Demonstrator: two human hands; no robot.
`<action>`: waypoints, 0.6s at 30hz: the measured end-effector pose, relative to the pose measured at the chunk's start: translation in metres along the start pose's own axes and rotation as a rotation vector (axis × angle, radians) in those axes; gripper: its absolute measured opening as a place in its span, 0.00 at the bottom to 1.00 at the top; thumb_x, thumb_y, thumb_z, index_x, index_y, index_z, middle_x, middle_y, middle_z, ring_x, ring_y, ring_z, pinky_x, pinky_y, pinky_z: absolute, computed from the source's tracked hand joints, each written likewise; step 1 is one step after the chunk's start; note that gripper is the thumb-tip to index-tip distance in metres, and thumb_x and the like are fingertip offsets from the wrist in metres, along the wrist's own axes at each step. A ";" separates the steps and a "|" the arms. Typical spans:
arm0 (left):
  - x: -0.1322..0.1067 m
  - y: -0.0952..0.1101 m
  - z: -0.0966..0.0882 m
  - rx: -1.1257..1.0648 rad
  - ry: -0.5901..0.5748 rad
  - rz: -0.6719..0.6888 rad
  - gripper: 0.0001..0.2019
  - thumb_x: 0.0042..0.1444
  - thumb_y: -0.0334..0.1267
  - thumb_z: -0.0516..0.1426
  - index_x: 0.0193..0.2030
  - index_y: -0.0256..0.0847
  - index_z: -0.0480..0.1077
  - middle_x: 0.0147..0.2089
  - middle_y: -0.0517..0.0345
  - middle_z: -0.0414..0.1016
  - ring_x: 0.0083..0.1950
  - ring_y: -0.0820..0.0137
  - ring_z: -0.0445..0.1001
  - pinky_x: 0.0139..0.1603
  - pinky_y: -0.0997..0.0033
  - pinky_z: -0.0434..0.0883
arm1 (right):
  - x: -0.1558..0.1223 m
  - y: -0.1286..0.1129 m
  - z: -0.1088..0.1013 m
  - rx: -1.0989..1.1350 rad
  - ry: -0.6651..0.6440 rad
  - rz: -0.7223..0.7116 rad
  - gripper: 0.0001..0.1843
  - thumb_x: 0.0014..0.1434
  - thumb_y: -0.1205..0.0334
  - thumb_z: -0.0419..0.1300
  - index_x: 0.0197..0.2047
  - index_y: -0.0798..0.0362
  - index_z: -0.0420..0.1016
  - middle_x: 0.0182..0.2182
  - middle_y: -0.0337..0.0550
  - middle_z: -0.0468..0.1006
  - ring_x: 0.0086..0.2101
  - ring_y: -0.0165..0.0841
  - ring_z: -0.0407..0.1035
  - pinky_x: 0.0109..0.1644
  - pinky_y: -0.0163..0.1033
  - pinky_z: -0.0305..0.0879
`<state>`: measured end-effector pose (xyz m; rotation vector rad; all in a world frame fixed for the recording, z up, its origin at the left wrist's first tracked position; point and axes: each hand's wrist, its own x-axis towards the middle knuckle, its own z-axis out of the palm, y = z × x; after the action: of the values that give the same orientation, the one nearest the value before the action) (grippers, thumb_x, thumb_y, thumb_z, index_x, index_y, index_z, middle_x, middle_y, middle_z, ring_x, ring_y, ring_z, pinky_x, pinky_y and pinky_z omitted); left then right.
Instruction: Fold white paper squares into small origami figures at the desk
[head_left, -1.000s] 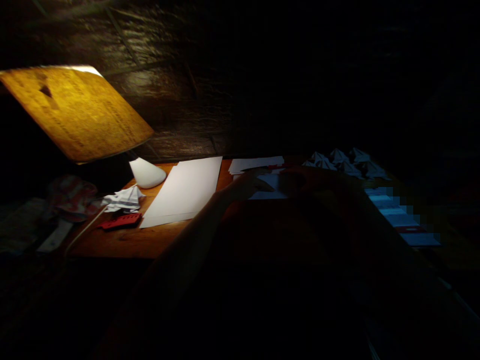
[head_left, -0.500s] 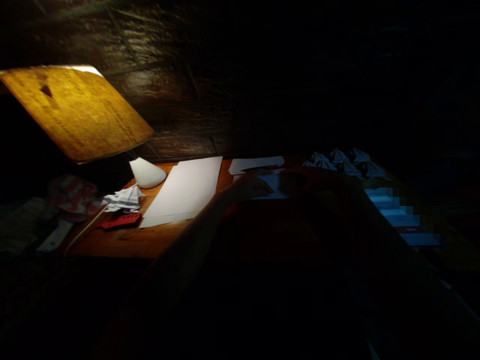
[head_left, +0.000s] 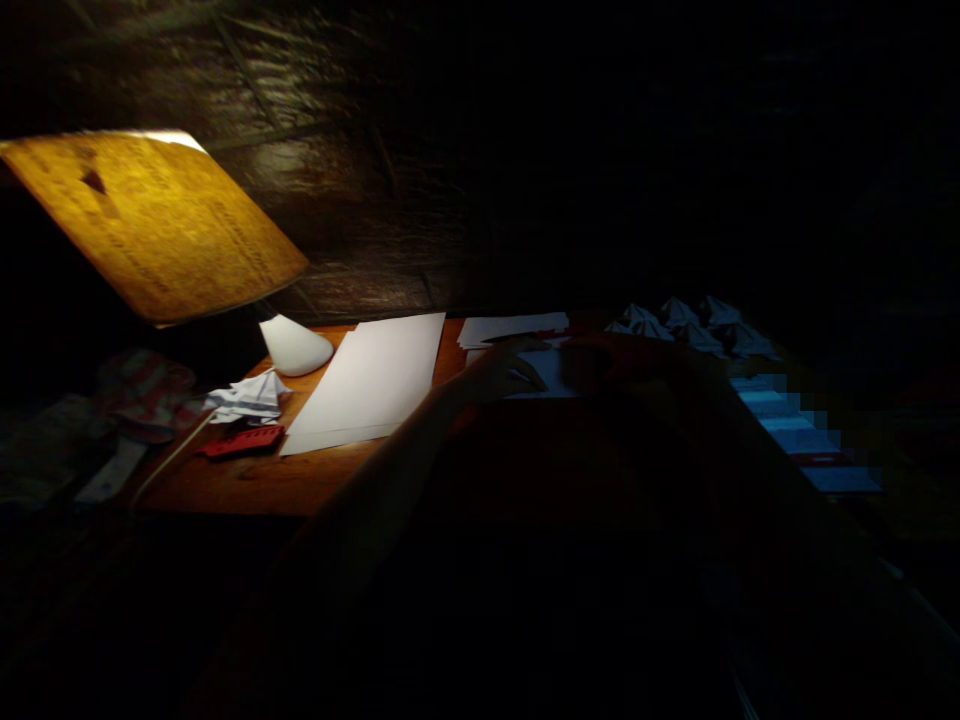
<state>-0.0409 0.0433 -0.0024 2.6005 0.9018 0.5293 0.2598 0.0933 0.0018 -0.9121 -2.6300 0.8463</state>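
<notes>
A small sheet of white paper (head_left: 553, 375) lies on the wooden table between my hands. My left hand (head_left: 504, 374) rests on its left part, fingers stretched out and slightly apart. At the paper's right edge is my right hand (head_left: 611, 358), in deep shadow; its fingers are too dark to make out. Just behind the hands lies a stack of white sheets (head_left: 504, 326), with something dark and thin near its front edge.
A lamp with a yellow shade (head_left: 161, 225) and white base (head_left: 292, 346) lights the left side. Large white sheets (head_left: 367, 380), a folded paper piece (head_left: 251, 397) and a red object (head_left: 241, 442) lie there. Several folded paper pieces (head_left: 686, 325) stand at right, near a bluish lit surface (head_left: 780, 410).
The fingers of my left hand have shifted slightly on the paper. My right hand has barely moved, and the other things lie as before.
</notes>
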 end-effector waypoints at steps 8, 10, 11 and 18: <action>-0.001 0.008 -0.004 -0.088 -0.014 -0.023 0.16 0.62 0.34 0.62 0.56 0.51 0.78 0.73 0.55 0.62 0.69 0.57 0.68 0.60 0.55 0.77 | 0.000 -0.001 0.000 -0.004 -0.004 -0.012 0.51 0.45 0.53 0.73 0.72 0.40 0.63 0.71 0.41 0.61 0.68 0.53 0.57 0.72 0.58 0.54; -0.001 0.009 -0.004 -0.103 -0.020 -0.034 0.18 0.63 0.36 0.61 0.59 0.50 0.77 0.73 0.52 0.61 0.67 0.57 0.70 0.59 0.56 0.78 | 0.000 -0.001 -0.001 -0.016 0.002 -0.008 0.50 0.45 0.54 0.72 0.72 0.41 0.64 0.71 0.43 0.62 0.68 0.54 0.57 0.72 0.59 0.54; -0.001 0.009 -0.003 -0.109 -0.022 -0.040 0.19 0.63 0.36 0.61 0.60 0.49 0.76 0.74 0.51 0.61 0.66 0.57 0.72 0.58 0.57 0.78 | 0.000 0.000 -0.001 -0.023 0.002 -0.006 0.50 0.45 0.54 0.72 0.72 0.42 0.64 0.71 0.44 0.62 0.68 0.54 0.57 0.72 0.59 0.53; 0.000 0.003 -0.001 -0.140 -0.014 -0.054 0.20 0.61 0.36 0.63 0.60 0.52 0.76 0.71 0.53 0.66 0.64 0.57 0.73 0.59 0.54 0.77 | 0.002 0.001 0.000 0.015 0.007 -0.016 0.53 0.43 0.53 0.73 0.72 0.43 0.62 0.71 0.45 0.62 0.67 0.55 0.59 0.72 0.59 0.53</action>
<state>-0.0394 0.0415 -0.0005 2.4442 0.8944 0.5393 0.2588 0.0953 0.0008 -0.8877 -2.6178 0.8556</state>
